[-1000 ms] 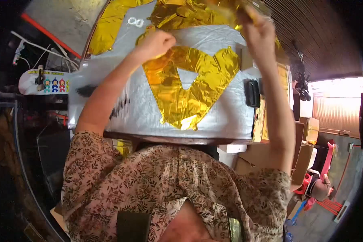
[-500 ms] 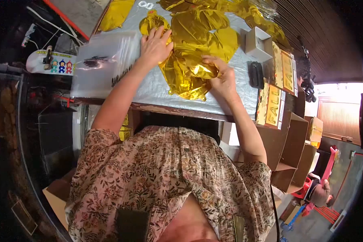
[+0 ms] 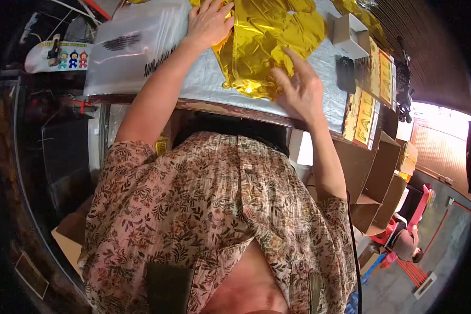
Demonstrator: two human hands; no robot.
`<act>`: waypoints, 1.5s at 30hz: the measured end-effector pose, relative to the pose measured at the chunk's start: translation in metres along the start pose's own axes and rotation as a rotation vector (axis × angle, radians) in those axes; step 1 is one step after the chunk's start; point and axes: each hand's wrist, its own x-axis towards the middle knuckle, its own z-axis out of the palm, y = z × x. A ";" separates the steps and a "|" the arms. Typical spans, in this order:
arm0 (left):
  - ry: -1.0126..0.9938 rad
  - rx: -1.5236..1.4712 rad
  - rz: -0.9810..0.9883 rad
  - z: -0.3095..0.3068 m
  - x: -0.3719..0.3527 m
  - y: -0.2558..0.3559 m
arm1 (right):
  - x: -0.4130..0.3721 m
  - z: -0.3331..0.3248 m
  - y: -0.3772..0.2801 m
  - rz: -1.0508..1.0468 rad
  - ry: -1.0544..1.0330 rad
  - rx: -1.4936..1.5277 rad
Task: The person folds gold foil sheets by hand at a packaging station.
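A flat, uninflated gold foil balloon point(image 3: 264, 52) lies creased on the silver-grey covered tabletop point(image 3: 196, 78). My left hand point(image 3: 209, 25) rests on the foil's upper left side with fingers spread flat. Just off the foil's lower right edge, my right hand point(image 3: 304, 91) is open and slightly blurred, thumb and fingers apart. Left of my left hand lies a stack of clear plastic bags point(image 3: 133, 47) with dark printing.
To the right stand a small white box point(image 3: 350, 36), a dark case point(image 3: 345, 73) and packs lettered "FALL" point(image 3: 362, 120). Cardboard boxes point(image 3: 382, 178) are below them. A skateboard deck point(image 3: 63, 56) hangs at left. Another person point(image 3: 405, 243) is far right.
My right hand has let go of the foil's lower edge and opened, moving right. The foil there lies flatter. My left hand stays on the foil; the view has tilted down.
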 end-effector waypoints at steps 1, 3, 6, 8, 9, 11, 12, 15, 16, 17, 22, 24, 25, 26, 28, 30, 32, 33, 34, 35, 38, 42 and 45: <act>-0.064 -0.104 -0.057 -0.011 0.000 0.006 | 0.004 -0.001 0.004 -0.044 -0.040 -0.098; -0.128 -0.099 -0.068 -0.025 0.002 0.012 | 0.008 0.011 0.019 -0.123 -0.084 -0.208; -0.009 -0.224 0.051 -0.001 -0.006 -0.004 | -0.002 0.033 0.031 -0.167 -0.238 -0.387; 0.174 -0.350 0.177 0.001 -0.009 -0.006 | -0.010 0.048 0.034 -0.143 -0.207 -0.453; 0.040 -0.187 0.072 -0.010 -0.006 0.005 | -0.013 0.052 0.032 -0.133 -0.177 -0.454; -0.096 -0.023 -0.037 -0.017 -0.005 0.013 | -0.014 0.052 0.027 -0.120 -0.174 -0.464; -0.068 -0.037 -0.034 -0.017 -0.005 0.013 | -0.015 0.052 0.025 -0.105 -0.168 -0.477; -0.003 -0.039 -0.017 -0.014 -0.008 0.013 | -0.019 0.052 0.020 -0.081 -0.163 -0.519; 0.043 -0.030 -0.004 -0.013 -0.008 0.012 | -0.020 0.053 0.019 -0.081 -0.161 -0.517; 0.047 -0.027 -0.002 -0.005 -0.008 0.007 | -0.021 0.053 0.018 -0.073 -0.167 -0.520; 0.170 0.037 0.018 0.018 -0.006 -0.002 | -0.022 0.052 0.018 -0.054 -0.189 -0.520; 0.228 -0.025 0.019 0.017 0.000 -0.011 | -0.021 0.053 0.017 -0.038 -0.202 -0.519; 0.268 -0.113 0.013 0.019 0.004 -0.018 | -0.021 0.053 0.017 -0.032 -0.208 -0.518; 0.306 -0.203 0.008 0.022 0.008 -0.024 | -0.021 0.052 0.016 -0.033 -0.200 -0.517; 0.278 -0.238 0.061 0.007 0.008 -0.018 | -0.020 0.050 0.014 -0.019 -0.220 -0.502; 0.250 -0.275 0.112 -0.003 0.004 -0.007 | -0.020 0.050 0.014 -0.025 -0.206 -0.498; 0.147 -0.298 0.212 -0.001 -0.002 0.005 | -0.020 0.050 0.014 -0.029 -0.216 -0.501; 0.112 -0.261 0.201 0.001 -0.005 0.009 | -0.020 0.049 0.014 -0.032 -0.212 -0.491; 0.106 -0.262 0.200 0.001 -0.006 0.009 | -0.020 0.049 0.014 -0.028 -0.216 -0.489; 0.091 -0.220 0.218 0.002 -0.006 0.009 | -0.020 0.049 0.014 -0.026 -0.217 -0.485; 0.079 -0.180 0.237 0.007 -0.006 0.006 | -0.019 0.050 0.016 -0.014 -0.227 -0.460; 0.116 -0.144 0.285 0.009 -0.006 0.004 | -0.023 0.051 0.022 0.018 -0.177 -0.334; -0.065 -0.308 0.130 -0.033 -0.007 0.027 | -0.020 0.053 0.025 -0.045 -0.123 -0.373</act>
